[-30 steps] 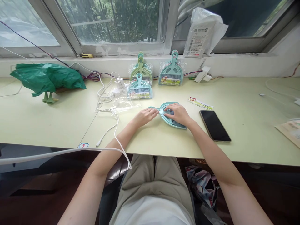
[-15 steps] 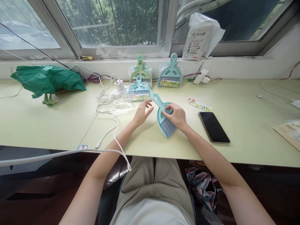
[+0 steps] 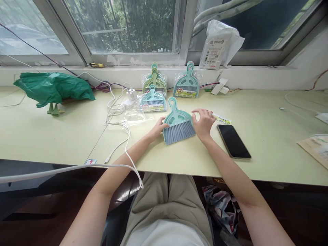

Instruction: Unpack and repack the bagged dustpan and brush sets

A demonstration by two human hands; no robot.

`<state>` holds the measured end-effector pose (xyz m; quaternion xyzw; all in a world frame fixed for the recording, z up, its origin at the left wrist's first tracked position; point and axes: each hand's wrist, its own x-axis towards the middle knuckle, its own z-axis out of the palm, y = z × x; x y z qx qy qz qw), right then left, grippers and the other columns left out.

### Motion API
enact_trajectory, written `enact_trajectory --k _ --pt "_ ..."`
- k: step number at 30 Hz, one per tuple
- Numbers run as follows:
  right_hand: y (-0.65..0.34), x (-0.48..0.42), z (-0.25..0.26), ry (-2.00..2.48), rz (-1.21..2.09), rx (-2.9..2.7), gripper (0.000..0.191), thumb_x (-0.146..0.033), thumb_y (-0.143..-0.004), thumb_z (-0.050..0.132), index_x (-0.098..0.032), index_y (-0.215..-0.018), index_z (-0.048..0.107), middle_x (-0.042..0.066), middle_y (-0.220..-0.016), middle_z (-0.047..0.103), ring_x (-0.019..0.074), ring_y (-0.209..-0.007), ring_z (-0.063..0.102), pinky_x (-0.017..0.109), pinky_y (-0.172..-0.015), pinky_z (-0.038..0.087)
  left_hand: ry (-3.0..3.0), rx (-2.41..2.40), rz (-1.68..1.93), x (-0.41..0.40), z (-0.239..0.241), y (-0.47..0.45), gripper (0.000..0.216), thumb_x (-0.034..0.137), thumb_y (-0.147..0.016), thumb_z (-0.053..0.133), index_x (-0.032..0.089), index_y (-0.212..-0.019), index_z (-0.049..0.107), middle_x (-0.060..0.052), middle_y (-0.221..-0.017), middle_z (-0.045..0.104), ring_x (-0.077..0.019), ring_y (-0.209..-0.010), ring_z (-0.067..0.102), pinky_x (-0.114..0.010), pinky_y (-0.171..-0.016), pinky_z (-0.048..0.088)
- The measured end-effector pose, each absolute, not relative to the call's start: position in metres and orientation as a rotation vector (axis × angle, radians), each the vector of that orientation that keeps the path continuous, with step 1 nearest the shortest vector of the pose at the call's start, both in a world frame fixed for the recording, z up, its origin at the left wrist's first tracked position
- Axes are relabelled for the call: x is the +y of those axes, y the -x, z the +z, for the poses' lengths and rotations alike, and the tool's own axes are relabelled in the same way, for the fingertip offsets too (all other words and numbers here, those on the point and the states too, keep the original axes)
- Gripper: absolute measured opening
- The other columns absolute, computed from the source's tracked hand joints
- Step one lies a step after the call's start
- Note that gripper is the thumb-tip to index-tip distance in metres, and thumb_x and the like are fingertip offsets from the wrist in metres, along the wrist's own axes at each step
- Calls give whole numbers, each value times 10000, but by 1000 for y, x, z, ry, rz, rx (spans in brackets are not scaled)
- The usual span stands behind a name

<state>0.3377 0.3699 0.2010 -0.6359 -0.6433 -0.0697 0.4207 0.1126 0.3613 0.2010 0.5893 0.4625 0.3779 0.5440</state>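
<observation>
A small teal dustpan-and-brush set lies flat on the pale green table, handle pointing away from me and grey bristles toward me. My left hand grips its left edge with curled fingers. On its right edge my right hand holds it, fingers bent over the rim. Just behind it lies a clear plastic bag.
Three wrapped sets stand near the window sill. A black phone and a printed label strip lie to the right. White cables and a charger run left; a green plastic bag sits far left.
The set has been turned from lying sideways to handle-away, bristles toward me. My left hand came back onto its left edge and my right hand shifted to its right edge.
</observation>
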Motion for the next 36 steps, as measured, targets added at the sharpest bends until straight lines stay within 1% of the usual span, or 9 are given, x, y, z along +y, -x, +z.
enact_trajectory --k 3,6,10,14,17,19,24,28,36 --pt "-366 389 185 1922 -135 -1549 523 -442 -880 411 -161 -1317 472 207 -1435 423 383 -1354 300 690 -1027 158 -1317 1135 947 368 200 -106 390 320 -764 563 214 -1133 491 -37 -982 645 -194 -895 646 -326 -742 521" --pt "-389 403 168 2148 67 -1585 640 -494 -884 382 -92 -1382 393 279 -1493 296 437 -1403 183 752 -999 98 -1285 1092 1000 372 198 -103 494 365 -735 632 227 -1185 484 -41 -1043 646 -192 -933 640 -314 -760 519" --pt "-392 407 159 2032 150 -1738 481 -492 -878 424 -134 -1168 563 240 -1403 452 408 -1348 319 754 -1018 60 -1220 1113 1079 377 195 -100 566 332 -683 692 227 -1203 495 -61 -1120 642 -211 -979 637 -330 -770 538" --pt "-372 401 164 1784 168 -1850 285 -415 -890 444 -206 -956 626 112 -1135 663 304 -1100 570 706 -1055 119 -1156 1151 1163 383 192 -95 548 287 -676 692 236 -1189 508 -65 -1153 632 -210 -1000 635 -335 -773 554" --pt "-360 397 167 1689 133 -1892 249 -389 -878 497 -228 -995 646 83 -1064 689 274 -1049 599 608 -1064 239 -1136 1192 1202 386 191 -92 527 278 -693 672 242 -1191 501 -66 -1154 630 -201 -987 644 -338 -777 564" --pt "-356 396 164 1714 76 -1894 321 -401 -862 527 -217 -1102 633 126 -1203 633 304 -1152 547 584 -1049 282 -1125 1233 1221 388 190 -90 504 275 -698 660 242 -1179 511 -63 -1129 637 -197 -947 656 -348 -771 570" --pt "-358 396 158 1820 131 -1994 477 -453 -890 476 -200 -1290 539 171 -1455 431 349 -1342 377 665 -1056 218 -1090 1235 1248 392 187 -89 491 262 -692 657 231 -1167 539 -58 -1097 648 -183 -890 656 -353 -779 563" --pt "-356 392 167 1752 152 -2051 384 -375 -907 472 -239 -1247 589 102 -1392 528 276 -1294 458 596 -1102 214 -948 1167 1263 393 185 -88 565 221 -656 699 229 -1193 524 -59 -1083 646 -196 -919 647 -345 -789 556" --pt "-362 396 180 1659 413 -1564 399 -424 -820 591 -202 -1145 658 107 -1100 704 282 -1026 645 421 -901 471 -971 1002 1209 385 189 -95 606 195 -662 756 257 -1202 488 -42 -1142 602 -199 -1040 603 -407 -954 500"
